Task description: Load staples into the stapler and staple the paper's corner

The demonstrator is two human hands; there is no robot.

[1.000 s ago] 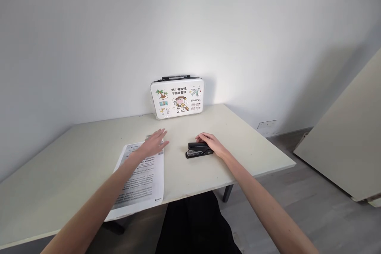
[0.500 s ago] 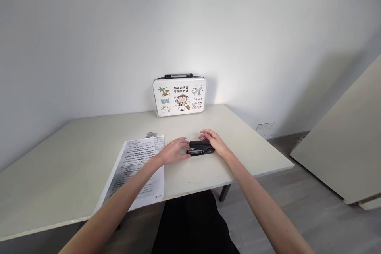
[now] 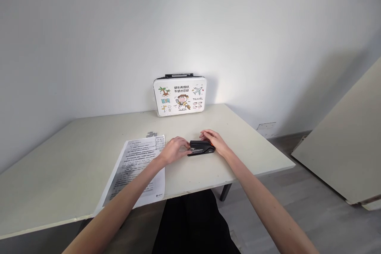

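Observation:
A black stapler [image 3: 201,147] rests on the white table [image 3: 193,176], its front end pointing left. A silvery metal part shows between its upper arm and its base. My left hand [image 3: 175,151] is at the front end, thumb and fingers drawn together on it; the fingertips are partly hidden. Around the rear end is my right hand [image 3: 215,141], fingers curled over the far side, with a bit of orange showing beside them. Left of the stapler lies a printed sheet of paper [image 3: 143,162], partly under my left forearm.
A white case [image 3: 180,97] with cartoon pictures and a black handle stands against the wall at the back. Small grey strips, perhaps staples [image 3: 151,134], lie just beyond the paper. On the right, a pale panel [image 3: 342,139] leans near the table.
My left fingers have closed in on the stapler's front end. Orange now shows by my right hand at the rear. The stapler stays in nearly the same place.

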